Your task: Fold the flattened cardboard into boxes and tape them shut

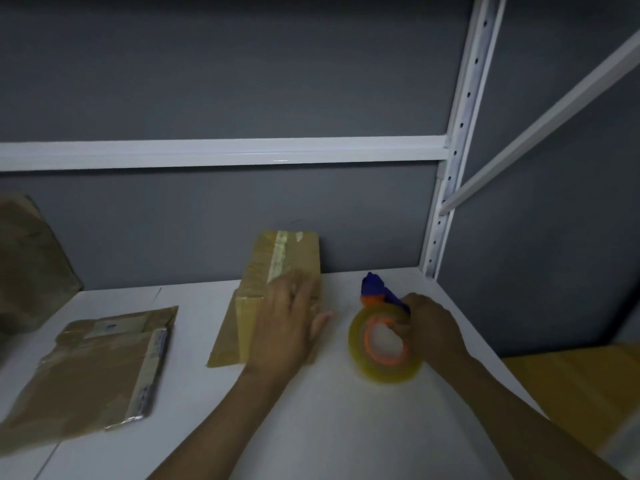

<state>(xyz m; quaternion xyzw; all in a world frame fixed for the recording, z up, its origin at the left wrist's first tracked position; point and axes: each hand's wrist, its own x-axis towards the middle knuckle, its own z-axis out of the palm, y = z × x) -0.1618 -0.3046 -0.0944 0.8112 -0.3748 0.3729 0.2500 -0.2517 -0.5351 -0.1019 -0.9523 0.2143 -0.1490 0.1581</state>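
Resting flat with fingers spread, the left hand (289, 320) presses the taped box (277, 296). The right hand (427, 327) grips the tape dispenser (382, 337).

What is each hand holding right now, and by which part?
The right hand grips the tape dispenser at its roll, fingers hooked into the orange core. The left hand holds nothing; it rests flat on the taped cardboard box.

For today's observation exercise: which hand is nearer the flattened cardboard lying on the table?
Left. The left hand rests on the taped box, right of the flattened cardboard; the right hand is farther right, gripping the tape dispenser.
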